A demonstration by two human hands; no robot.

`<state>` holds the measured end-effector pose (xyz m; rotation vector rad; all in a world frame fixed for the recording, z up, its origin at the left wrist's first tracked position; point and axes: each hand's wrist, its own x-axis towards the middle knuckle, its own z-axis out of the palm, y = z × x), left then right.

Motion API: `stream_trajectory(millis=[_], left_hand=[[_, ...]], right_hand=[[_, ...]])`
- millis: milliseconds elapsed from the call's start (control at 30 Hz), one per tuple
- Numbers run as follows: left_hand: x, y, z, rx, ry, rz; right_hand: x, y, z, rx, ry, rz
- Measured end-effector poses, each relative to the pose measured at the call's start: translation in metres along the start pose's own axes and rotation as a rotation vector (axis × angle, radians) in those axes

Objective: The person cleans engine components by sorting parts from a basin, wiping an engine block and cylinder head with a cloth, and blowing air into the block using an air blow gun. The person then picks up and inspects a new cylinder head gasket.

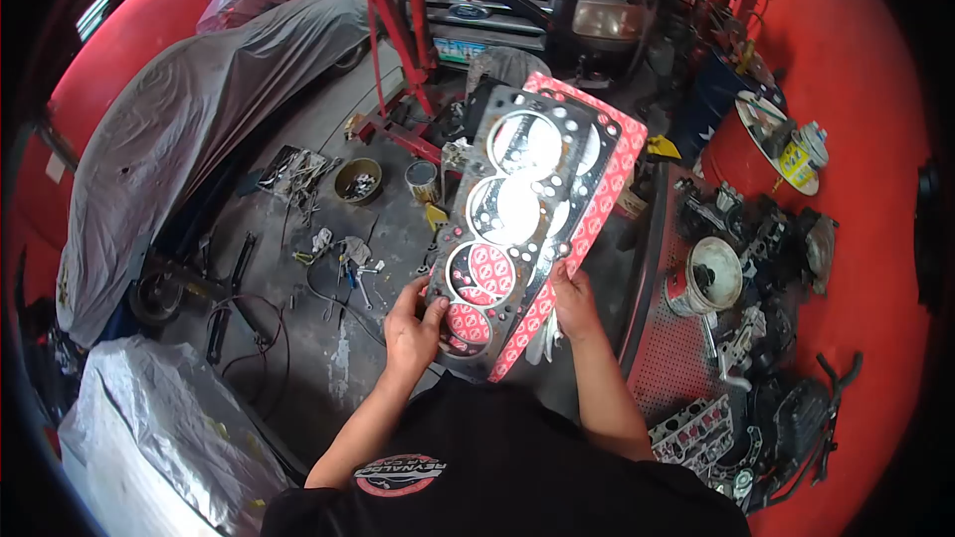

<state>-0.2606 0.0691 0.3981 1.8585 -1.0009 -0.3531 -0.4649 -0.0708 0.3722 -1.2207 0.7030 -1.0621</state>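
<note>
My left hand (413,330) grips the lower left edge of a grey head gasket (509,316) with large round bores, its thumb on the face. Behind it lies a second, darker gasket, partly hidden, against a red and white patterned backing (624,161). My right hand (575,304) pinches the right edge of this backed gasket, thumb on top. Both gaskets are held up together, overlapping and tilted, in front of my chest. Strong glare whitens the upper bores, while the red pattern shows through the lower ones.
A vehicle front (497,25) and a red hoist (403,40) stand ahead. Covered cars (199,109) line the left. Tools (353,264), a bowl (358,181) and a can (422,177) sit on the floor. A bucket (711,276) and engine parts (696,438) are at right.
</note>
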Motion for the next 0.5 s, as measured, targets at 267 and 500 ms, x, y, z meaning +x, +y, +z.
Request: stream_trajectory(millis=[267, 500], left_hand=[[-0.060, 0.004, -0.037, 0.179, 0.090, 0.161], [-0.107, -0.008, -0.075, 0.257, 0.196, 0.107]], right_hand=[[-0.056, 0.016, 0.040, 0.091, -0.058, 0.105], [-0.098, 0.016, 0.085, 0.072, -0.103, 0.081]])
